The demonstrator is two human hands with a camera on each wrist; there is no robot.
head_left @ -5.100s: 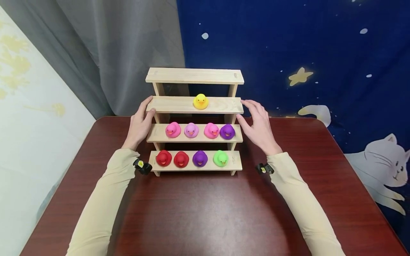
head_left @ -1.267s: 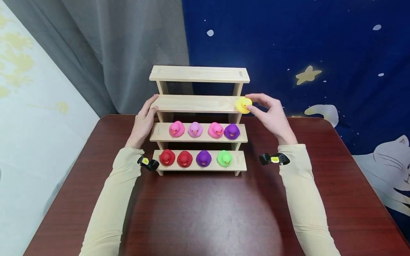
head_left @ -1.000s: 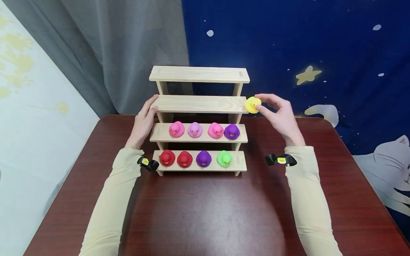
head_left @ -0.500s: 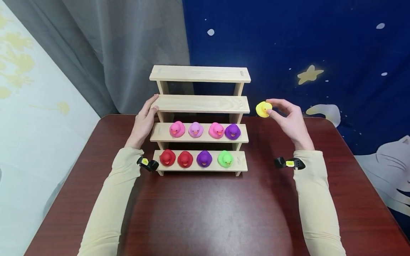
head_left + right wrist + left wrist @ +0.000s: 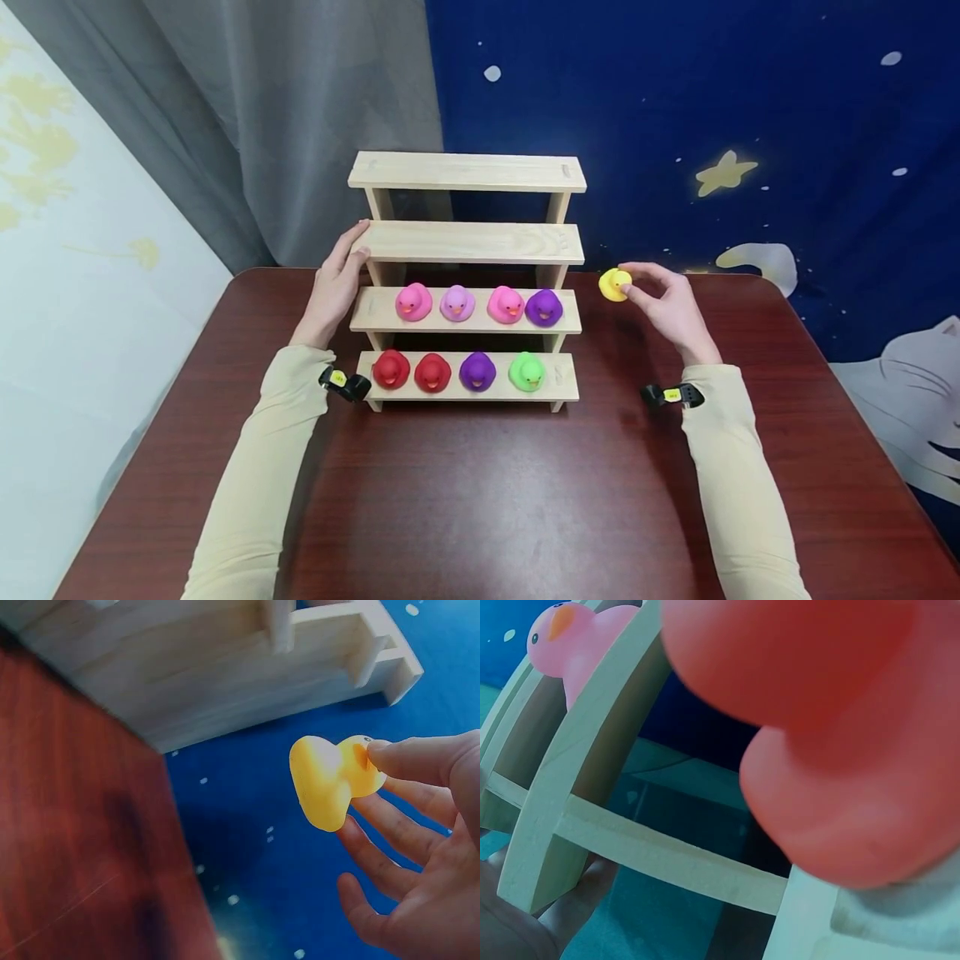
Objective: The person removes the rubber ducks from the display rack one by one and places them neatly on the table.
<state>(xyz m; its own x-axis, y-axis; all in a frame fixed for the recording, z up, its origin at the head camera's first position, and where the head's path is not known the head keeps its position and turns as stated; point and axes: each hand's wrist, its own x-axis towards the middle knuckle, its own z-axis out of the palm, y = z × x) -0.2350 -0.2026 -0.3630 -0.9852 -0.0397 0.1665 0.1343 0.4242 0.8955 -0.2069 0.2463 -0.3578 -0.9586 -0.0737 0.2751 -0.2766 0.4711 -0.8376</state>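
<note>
My right hand (image 5: pixel 671 312) pinches a yellow rubber duck (image 5: pixel 615 285) between thumb and fingers, in the air to the right of a tiered wooden display stand (image 5: pixel 465 242). In the right wrist view the thumb lies on the head of the rubber duck (image 5: pixel 322 784). At the stand's left side, my left hand (image 5: pixel 332 287) holds the end of the second shelf from the top, thumb at the front corner and fingers at the back. Part of that hand (image 5: pixel 517 915) shows behind the wood in the left wrist view.
Two pink ducks, a lilac duck (image 5: pixel 457 303) and a purple duck (image 5: pixel 543 308) sit on the third shelf. The lowest shelf bears two red ducks, a purple duck (image 5: pixel 477 372) and a green duck (image 5: pixel 527 372). A brown table (image 5: pixel 480 500) carries the stand; curtains hang behind.
The right hand took the yellow duck from the second shelf, carried it rightward past the shelf's end, then lowered it. The left hand stays at the stand's left end.
</note>
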